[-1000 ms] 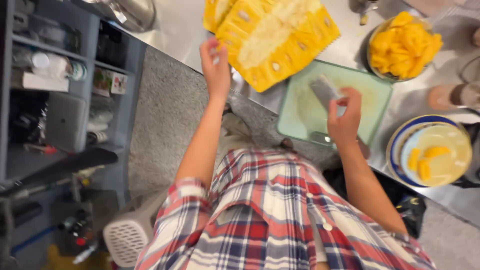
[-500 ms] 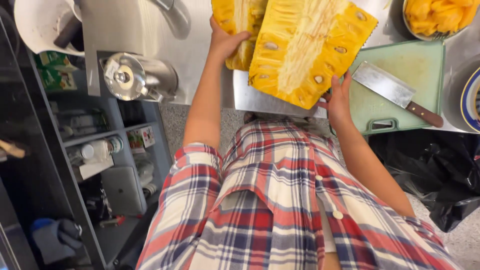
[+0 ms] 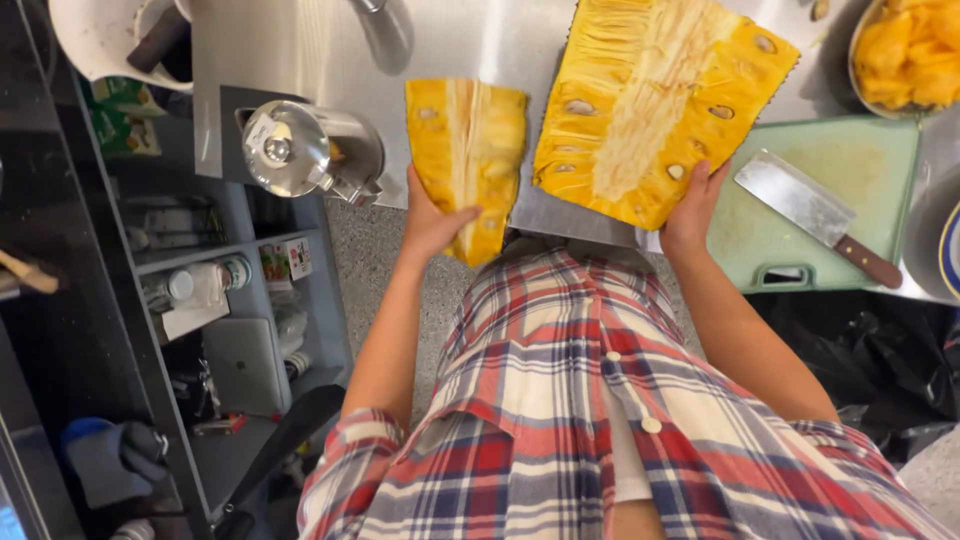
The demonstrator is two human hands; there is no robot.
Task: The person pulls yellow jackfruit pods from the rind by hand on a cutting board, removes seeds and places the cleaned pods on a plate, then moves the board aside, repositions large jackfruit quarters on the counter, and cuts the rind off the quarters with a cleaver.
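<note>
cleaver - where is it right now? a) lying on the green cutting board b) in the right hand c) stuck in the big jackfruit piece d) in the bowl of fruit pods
a: the cleaver lies flat on the green cutting board, free of both hands; the right hand grips the edge of the large jackfruit piece and the left hand holds the smaller piece.

Left hand (image 3: 432,225) grips a small jackfruit slab (image 3: 468,160); right hand (image 3: 692,212) holds the larger slab (image 3: 660,100) beside a cleaver (image 3: 815,215).

2 outstretched hands (image 3: 435,222) (image 3: 690,212) (fingers curled, gripping)
</note>
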